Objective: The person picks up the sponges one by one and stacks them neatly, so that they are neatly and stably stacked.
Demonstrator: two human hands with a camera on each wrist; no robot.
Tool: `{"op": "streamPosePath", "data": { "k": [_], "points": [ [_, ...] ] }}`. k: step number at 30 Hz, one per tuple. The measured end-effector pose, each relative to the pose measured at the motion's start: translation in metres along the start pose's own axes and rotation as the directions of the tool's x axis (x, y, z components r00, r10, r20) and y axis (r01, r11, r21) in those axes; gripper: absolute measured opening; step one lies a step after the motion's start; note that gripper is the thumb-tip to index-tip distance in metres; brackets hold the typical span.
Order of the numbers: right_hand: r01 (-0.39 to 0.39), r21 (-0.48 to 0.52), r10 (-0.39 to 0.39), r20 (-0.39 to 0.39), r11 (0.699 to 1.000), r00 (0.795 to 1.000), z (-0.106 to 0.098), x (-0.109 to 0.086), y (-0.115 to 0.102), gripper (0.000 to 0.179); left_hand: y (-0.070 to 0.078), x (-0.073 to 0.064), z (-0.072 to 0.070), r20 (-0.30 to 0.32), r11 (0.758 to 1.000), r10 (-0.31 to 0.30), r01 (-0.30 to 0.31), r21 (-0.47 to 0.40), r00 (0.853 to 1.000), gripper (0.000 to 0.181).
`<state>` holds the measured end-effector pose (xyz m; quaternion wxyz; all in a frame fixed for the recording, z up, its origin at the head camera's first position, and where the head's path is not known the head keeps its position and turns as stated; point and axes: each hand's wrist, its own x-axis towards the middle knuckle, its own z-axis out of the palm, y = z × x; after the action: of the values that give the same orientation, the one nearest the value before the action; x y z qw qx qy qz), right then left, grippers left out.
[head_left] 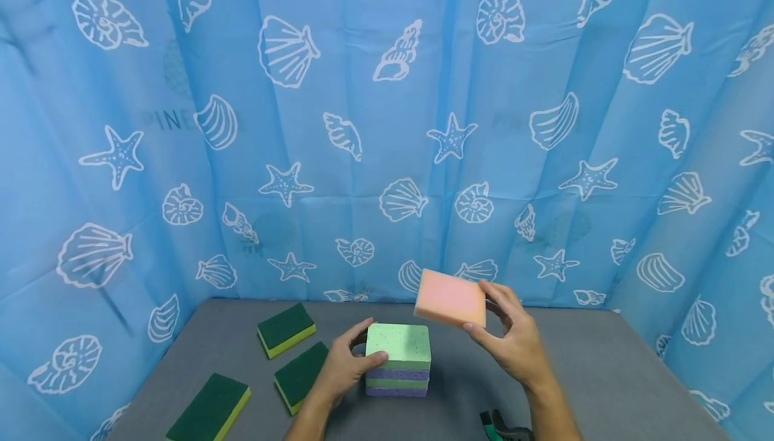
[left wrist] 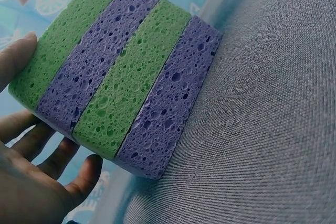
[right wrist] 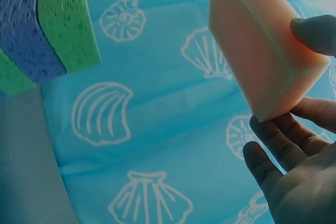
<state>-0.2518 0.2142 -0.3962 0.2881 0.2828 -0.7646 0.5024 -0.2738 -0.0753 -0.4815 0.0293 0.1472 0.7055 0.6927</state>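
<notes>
Green and purple sponges (head_left: 396,375) form an alternating stack on the grey table, with a light green sponge (head_left: 399,343) on top. My left hand (head_left: 346,364) holds the top sponge at its left side, the thumb over its front left corner and the fingers along its side. Up close, the left wrist view shows the stack's porous layers (left wrist: 126,72). Above and right of the stack, my right hand (head_left: 510,337) pinches a peach-orange sponge (head_left: 452,296) by its right end, thumb below and fingers above. That sponge (right wrist: 262,40) is tilted and apart from the stack.
Several dark green and yellow scouring sponges lie to the left: one at the back (head_left: 286,329), one beside my left forearm (head_left: 301,375), one near the front (head_left: 208,409). A black and teal object (head_left: 504,427) lies by my right forearm. A blue shell-patterned curtain (head_left: 387,125) surrounds the table (head_left: 595,374).
</notes>
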Motion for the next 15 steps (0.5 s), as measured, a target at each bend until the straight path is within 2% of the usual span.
{"op": "streamPosePath", "data": {
  "k": [8,15],
  "points": [
    [-0.016,0.04,0.015,0.025,0.999,1.0,0.013,0.001,-0.001,0.071,-0.001,0.0,0.0,0.008,1.0,-0.001,0.001,0.0,1.0,0.074],
    [0.019,0.074,-0.023,0.049,0.997,0.999,0.028,0.0,0.002,0.073,0.0,0.001,-0.001,0.008,1.0,-0.015,0.015,-0.009,1.0,0.075]
  ]
}}
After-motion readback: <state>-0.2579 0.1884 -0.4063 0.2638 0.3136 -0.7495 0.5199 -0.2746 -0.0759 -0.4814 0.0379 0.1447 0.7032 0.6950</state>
